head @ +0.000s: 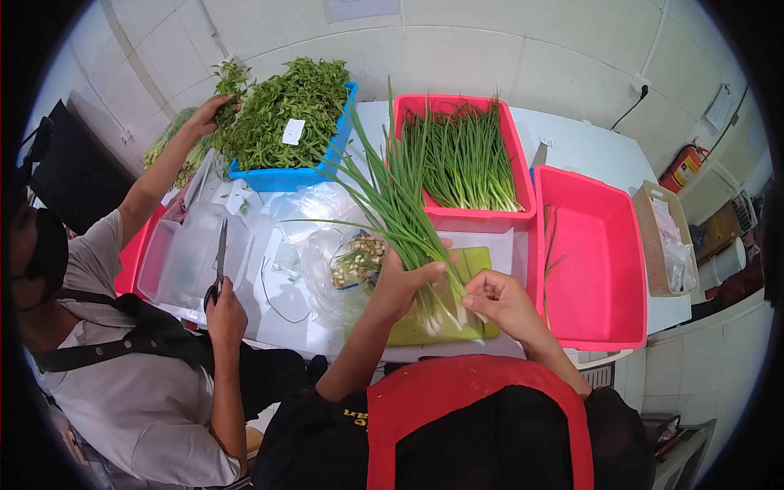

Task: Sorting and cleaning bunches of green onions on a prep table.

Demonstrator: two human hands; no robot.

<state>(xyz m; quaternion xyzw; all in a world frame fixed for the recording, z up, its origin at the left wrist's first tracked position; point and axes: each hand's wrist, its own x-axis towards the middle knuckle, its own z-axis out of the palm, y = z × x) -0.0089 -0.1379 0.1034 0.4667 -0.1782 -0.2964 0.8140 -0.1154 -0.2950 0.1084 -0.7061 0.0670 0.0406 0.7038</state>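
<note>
A bunch of spring onions (407, 223) is gripped in my left hand (404, 278), leaves spread up and away, white bulbs pointing down towards me. At the lower stems my right hand (505, 303) has thumb and forefinger pinched near the bulbs; whether a stem or a scrap sits between them is hard to tell. Beneath both hands lies a green cutting board (478, 263). Just left of it, a clear plastic bag (318, 263) holds trimmed root ends (360, 257). Beyond the board stands a pink tub (471, 216) filled with upright spring onions (468, 159).
A second pink tub (600, 257) at right holds a few loose stalks. Beyond it stands a beige basket (652, 245). On my left a co-worker holds scissors (220, 257) and leafy greens by a blue tub (275, 180). A clear plastic container (190, 257) sits before them.
</note>
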